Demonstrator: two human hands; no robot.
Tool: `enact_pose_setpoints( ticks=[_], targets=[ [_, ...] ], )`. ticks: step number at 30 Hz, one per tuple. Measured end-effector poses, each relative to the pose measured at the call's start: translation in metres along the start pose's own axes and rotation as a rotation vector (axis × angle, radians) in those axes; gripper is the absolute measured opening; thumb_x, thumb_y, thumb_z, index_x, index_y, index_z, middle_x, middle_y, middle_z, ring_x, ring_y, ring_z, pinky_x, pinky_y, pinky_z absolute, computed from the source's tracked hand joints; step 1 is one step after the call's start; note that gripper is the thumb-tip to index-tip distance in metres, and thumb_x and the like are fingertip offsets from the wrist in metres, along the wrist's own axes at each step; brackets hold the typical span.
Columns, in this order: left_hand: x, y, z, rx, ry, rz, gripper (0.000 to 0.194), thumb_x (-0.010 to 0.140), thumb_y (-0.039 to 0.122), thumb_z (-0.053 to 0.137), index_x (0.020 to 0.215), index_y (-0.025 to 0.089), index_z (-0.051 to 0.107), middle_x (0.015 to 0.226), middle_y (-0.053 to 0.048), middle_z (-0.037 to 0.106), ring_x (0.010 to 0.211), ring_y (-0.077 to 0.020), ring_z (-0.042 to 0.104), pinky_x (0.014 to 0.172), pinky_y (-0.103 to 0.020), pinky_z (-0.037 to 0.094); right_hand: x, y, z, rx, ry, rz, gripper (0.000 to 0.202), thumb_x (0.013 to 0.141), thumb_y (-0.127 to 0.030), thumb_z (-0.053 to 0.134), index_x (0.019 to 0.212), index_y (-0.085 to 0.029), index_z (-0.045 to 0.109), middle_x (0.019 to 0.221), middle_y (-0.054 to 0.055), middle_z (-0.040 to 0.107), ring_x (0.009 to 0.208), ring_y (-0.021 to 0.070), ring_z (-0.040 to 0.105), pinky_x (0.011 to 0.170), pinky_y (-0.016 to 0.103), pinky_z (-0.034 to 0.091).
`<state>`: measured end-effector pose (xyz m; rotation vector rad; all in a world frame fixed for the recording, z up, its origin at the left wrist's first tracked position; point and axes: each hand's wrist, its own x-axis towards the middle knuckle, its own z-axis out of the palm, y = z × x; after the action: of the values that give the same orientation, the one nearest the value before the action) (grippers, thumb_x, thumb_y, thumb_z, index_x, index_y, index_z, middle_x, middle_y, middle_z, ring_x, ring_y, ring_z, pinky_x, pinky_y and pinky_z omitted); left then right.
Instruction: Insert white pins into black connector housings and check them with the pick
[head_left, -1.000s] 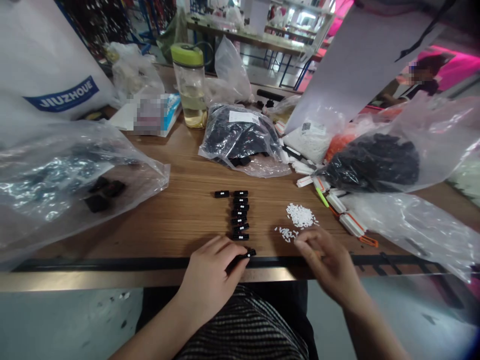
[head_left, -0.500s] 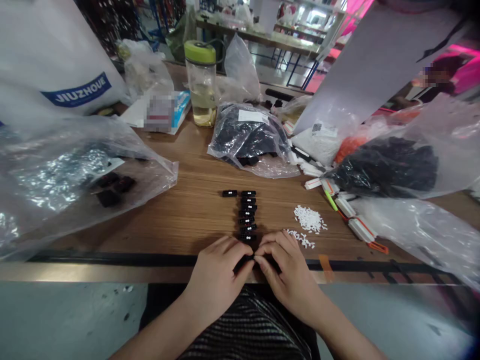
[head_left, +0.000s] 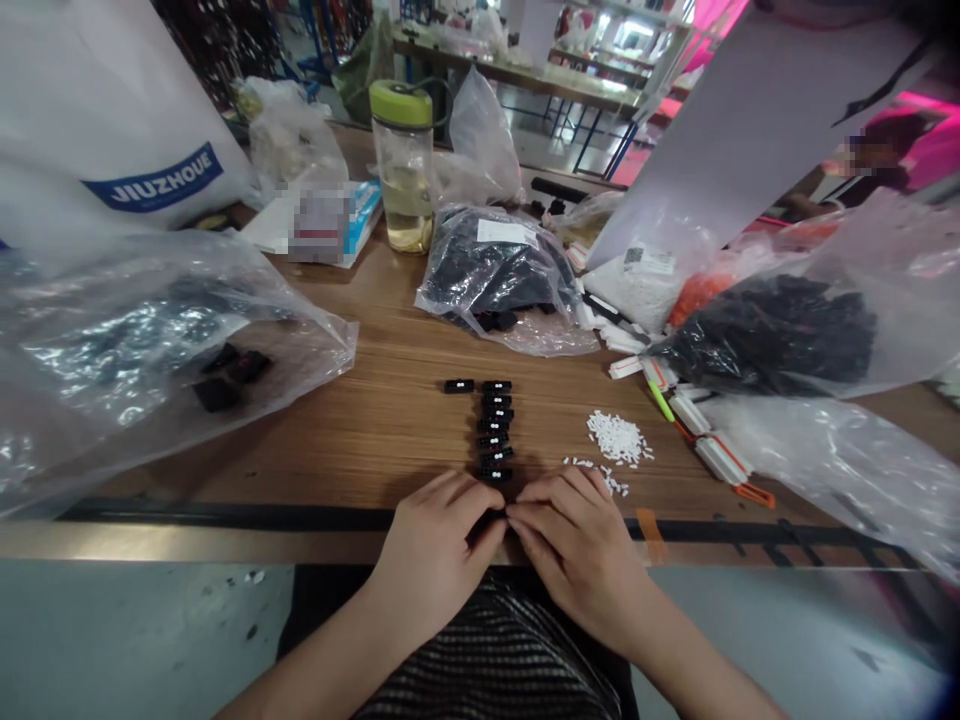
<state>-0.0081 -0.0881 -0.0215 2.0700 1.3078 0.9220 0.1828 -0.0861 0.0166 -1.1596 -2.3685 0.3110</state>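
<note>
My left hand [head_left: 442, 530] is closed at the table's front edge, thumb and index finger pinched on a small black block that is mostly hidden by the fingers. Close against it, my right hand [head_left: 574, 525] is also closed, its fingertips meeting the left ones; whatever they pinch is too small to make out. Just beyond the fingertips runs a column of several black connector-like blocks [head_left: 495, 427] with white dots on top. One more black block [head_left: 459, 385] lies left of the column's far end. A pile of tiny white pieces [head_left: 619, 438] lies to the right, with others scattered near my right hand.
A clear bag of black parts [head_left: 499, 265] and a green-lidded bottle [head_left: 403, 170] stand behind. Another clear bag [head_left: 300, 345] covers the left side. White and orange pieces [head_left: 724, 460], a green stick [head_left: 661, 401] and more bags line the right. A person is farther back.
My right hand's fingers have drawn closer together and shifted slightly, with the tips still at the left hand's pinch. The left hand and the column stay almost the same.
</note>
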Motion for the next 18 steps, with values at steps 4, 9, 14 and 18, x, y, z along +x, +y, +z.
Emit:
enact_pose_setpoints(
  ticks=[4,9,14,18],
  targets=[
    [0.000,-0.001,0.001,0.002,0.003,-0.001,0.011,0.084,0.012,0.066,0.089,0.022,0.063,0.085,0.001,0.067,0.080,-0.0187,0.062,0.072,-0.034,0.048,-0.005,0.004,0.001,0.026,0.029,0.001,0.014,0.092,-0.015,0.060,0.099,-0.022,0.070,0.095,0.003,0.071,0.086,0.0185,0.057,0.082,0.039,0.037],
    [0.000,-0.001,0.001,-0.004,-0.006,0.006,0.011,0.086,0.012,0.065,0.090,0.022,0.063,0.086,0.001,0.068,0.081,-0.0187,0.063,0.073,-0.034,0.048,-0.004,0.003,0.004,-0.019,0.033,-0.013,0.016,0.091,-0.014,0.059,0.097,-0.021,0.072,0.094,0.004,0.070,0.086,0.0193,0.059,0.087,0.042,0.039],
    [-0.006,0.004,-0.005,0.090,-0.008,0.032,0.005,0.089,0.018,0.062,0.089,0.022,0.063,0.086,0.000,0.069,0.080,-0.0198,0.064,0.072,-0.034,0.049,-0.002,0.011,0.000,0.084,0.014,-0.010,0.014,0.089,-0.018,0.062,0.100,-0.023,0.071,0.094,0.003,0.069,0.085,0.0183,0.060,0.083,0.040,0.042],
    [-0.012,-0.009,-0.029,0.266,0.056,-0.019,0.008,0.094,0.025,0.057,0.091,0.023,0.064,0.085,0.000,0.070,0.079,-0.0204,0.065,0.072,-0.034,0.048,-0.012,0.029,-0.007,0.047,0.118,0.016,0.017,0.088,-0.017,0.066,0.103,-0.023,0.069,0.096,0.004,0.070,0.086,0.0188,0.062,0.085,0.040,0.044]
  ],
)
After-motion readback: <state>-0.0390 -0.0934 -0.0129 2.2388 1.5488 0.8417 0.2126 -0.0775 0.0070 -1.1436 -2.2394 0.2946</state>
